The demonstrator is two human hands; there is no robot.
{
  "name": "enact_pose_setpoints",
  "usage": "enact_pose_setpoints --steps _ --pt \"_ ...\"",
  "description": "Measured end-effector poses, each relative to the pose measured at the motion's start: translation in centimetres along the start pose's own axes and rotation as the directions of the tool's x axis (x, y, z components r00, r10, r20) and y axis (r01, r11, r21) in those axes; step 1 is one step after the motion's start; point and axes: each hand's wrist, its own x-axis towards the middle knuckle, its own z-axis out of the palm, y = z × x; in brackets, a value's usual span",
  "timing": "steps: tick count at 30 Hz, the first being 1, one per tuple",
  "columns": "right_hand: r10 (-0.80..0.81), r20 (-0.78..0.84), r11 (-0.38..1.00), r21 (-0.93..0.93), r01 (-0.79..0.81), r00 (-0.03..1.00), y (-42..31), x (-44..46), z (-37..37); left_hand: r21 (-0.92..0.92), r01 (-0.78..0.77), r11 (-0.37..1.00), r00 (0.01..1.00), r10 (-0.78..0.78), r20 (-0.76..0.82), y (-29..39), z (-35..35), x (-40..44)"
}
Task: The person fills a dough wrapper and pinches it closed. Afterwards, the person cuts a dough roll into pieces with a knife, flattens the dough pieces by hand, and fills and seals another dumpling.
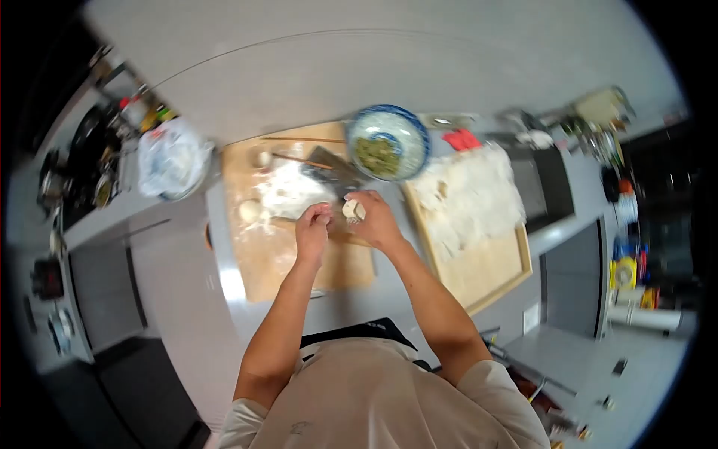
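Observation:
My right hand holds a small pale piece of dough between thumb and fingers, above the right side of a floured wooden board. Just to its left, my left hand is raised with its fingers drawn together; whether anything is between them is too small to tell. On the board lie two round dough pieces, one at the left and one near the top. A thin stick lies by the upper one. Behind my hands stands a blue-and-white bowl with green filling in it.
Right of the board is a wooden tray partly covered by a white floured cloth. A red cloth lies behind it, near a sink. A basin covered with clear plastic stands at the left.

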Motion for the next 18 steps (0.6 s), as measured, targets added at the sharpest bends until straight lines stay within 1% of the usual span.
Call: enact_pose_setpoints --steps 1,3,4,5,6,7,8,9,10,11,12,13,15,16,18 --pt "0.034 -0.044 0.999 -0.009 -0.035 0.998 0.5 -2.3 -2.2 0.021 0.017 1.000 0.999 -0.018 0.050 -0.8 2.6 -0.7" --pt "0.098 -0.146 0.994 -0.037 -0.104 0.984 1.4 -7.0 -6.6 0.272 -0.045 0.961 0.982 -0.008 0.189 -2.8 7.5 -2.4" --pt "0.154 -0.165 0.988 0.004 -0.155 0.974 2.4 -9.3 -8.5 0.397 -0.155 0.905 0.964 0.050 0.261 -4.7 9.5 -2.8" --pt "0.181 -0.196 0.983 0.010 -0.183 0.964 3.3 -11.7 -10.0 0.412 -0.155 0.898 0.955 0.030 0.295 -6.7 11.4 -3.4" --pt "0.232 -0.251 0.973 0.049 -0.227 0.940 4.4 -14.1 -11.2 0.550 -0.273 0.790 0.922 0.051 0.384 -8.1 13.5 -4.3" --pt "0.283 -0.298 0.959 0.093 -0.267 0.912 6.0 -16.3 -12.2 0.653 -0.390 0.649 0.880 0.056 0.471 -9.2 15.5 -5.5" --pt "0.303 -0.319 0.953 0.078 -0.293 0.898 7.8 -18.2 -13.2 0.637 -0.479 0.604 0.834 0.086 0.545 -10.4 17.3 -6.7" --pt "0.325 -0.330 0.945 0.094 -0.312 0.886 9.2 -19.9 -13.9 0.644 -0.480 0.596 0.827 0.063 0.558 -11.8 18.4 -7.2" --pt "0.362 -0.355 0.931 0.100 -0.350 0.862 10.5 -21.4 -14.5 0.680 -0.611 0.404 0.762 0.068 0.644 -13.0 19.4 -7.6" --pt "0.392 -0.377 0.918 0.104 -0.382 0.839 11.7 -22.7 -15.0 0.668 -0.718 0.196 0.689 0.056 0.723 -14.1 20.2 -7.9" --pt "0.435 -0.350 0.899 0.110 -0.425 0.829 12.6 -23.6 -15.4 0.691 -0.713 0.122 0.699 0.049 0.713 -14.5 21.1 -8.4" --pt "0.441 -0.351 0.896 0.121 -0.427 0.826 13.4 -24.3 -15.6 0.692 -0.713 0.114 0.699 0.041 0.714 -14.8 21.9 -8.8" --pt "0.443 -0.327 0.895 0.102 -0.435 0.835 14.4 -25.2 -15.9 0.728 -0.678 -0.107 0.731 0.011 0.682 -15.1 23.4 -9.4" --pt "0.445 -0.325 0.894 0.111 -0.433 0.835 14.8 -25.5 -16.0 0.728 -0.676 -0.116 0.732 0.007 0.681 -15.0 23.9 -9.5" --pt "0.466 -0.310 0.885 0.143 -0.444 0.829 15.4 -25.7 -16.1 0.697 -0.675 -0.241 0.728 -0.063 0.683 -15.0 24.9 -9.6"
